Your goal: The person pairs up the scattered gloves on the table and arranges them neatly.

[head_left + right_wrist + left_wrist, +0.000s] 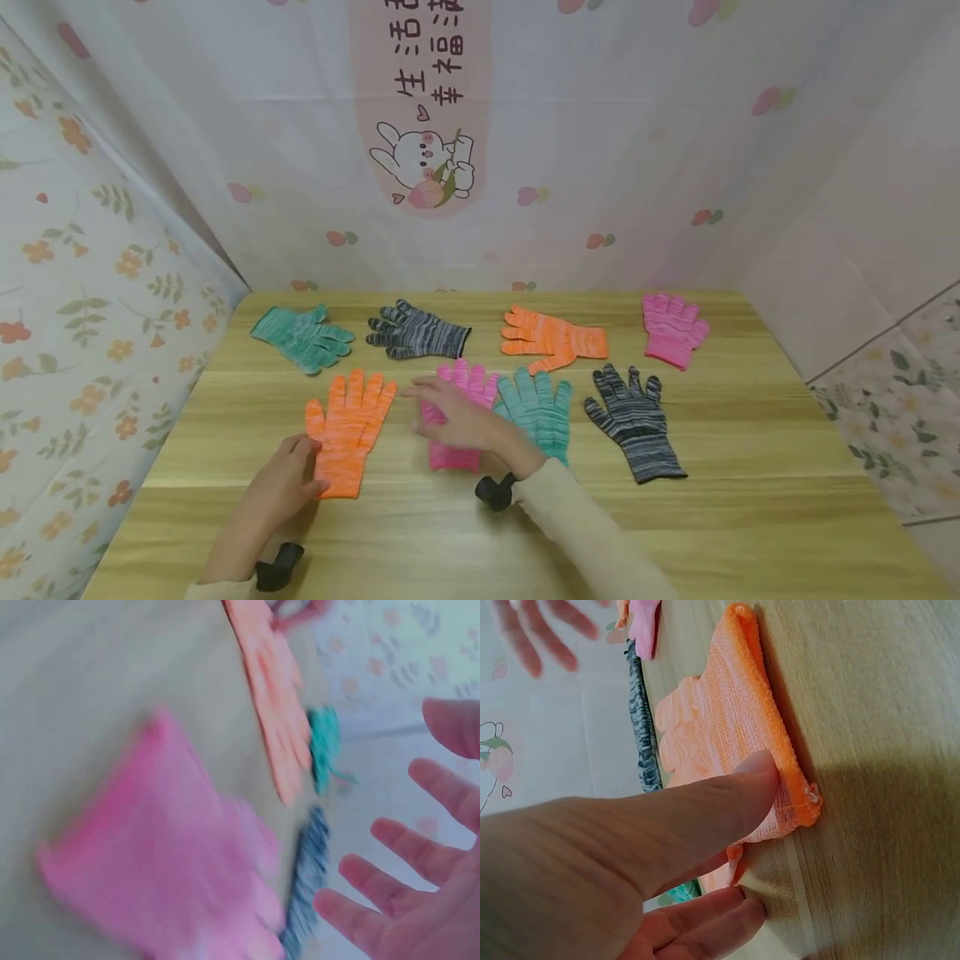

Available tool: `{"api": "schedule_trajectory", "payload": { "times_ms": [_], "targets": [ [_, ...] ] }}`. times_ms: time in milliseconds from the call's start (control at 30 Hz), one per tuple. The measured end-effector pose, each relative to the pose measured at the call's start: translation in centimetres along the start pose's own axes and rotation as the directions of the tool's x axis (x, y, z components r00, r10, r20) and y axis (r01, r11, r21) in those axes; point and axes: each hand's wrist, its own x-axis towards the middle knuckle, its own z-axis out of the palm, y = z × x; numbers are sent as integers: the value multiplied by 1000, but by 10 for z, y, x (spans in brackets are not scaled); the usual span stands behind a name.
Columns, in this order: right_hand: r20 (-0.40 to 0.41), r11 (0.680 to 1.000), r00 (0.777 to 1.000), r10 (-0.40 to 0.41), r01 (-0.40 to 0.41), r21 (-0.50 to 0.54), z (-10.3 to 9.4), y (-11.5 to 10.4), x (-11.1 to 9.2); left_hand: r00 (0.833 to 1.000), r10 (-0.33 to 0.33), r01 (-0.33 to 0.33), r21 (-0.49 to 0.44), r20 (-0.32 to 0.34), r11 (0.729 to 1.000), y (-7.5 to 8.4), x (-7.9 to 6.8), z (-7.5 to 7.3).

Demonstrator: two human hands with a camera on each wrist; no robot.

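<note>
Grip at left (283, 482) relaxed, touching orange glove (347, 437); right grip (456, 418) spread above pink glove (453, 459).

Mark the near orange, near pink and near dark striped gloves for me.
Near orange glove (345, 442), head view: on its broad middle.
Near pink glove (161, 862), right wrist view: on its blurred body.
Near dark striped glove (636, 427), head view: on its broad middle.

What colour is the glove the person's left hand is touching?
Orange with paler streaks; that glove shows best in the head view.
</note>
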Motion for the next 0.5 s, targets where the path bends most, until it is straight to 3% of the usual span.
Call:
{"api": "schedule_trajectory", "payload": {
  "times_ms": [267, 500],
  "targets": [
    [-187, 996, 981, 55, -65, -53, -62, 35, -20, 1000, -2, 2, 12, 16, 1000, -3, 2, -4],
    [-275, 983, 952, 131, -160, -87, -96, 84, -47, 1000, 17, -17, 5, 12, 1000, -4, 2, -4]
  ]
}}
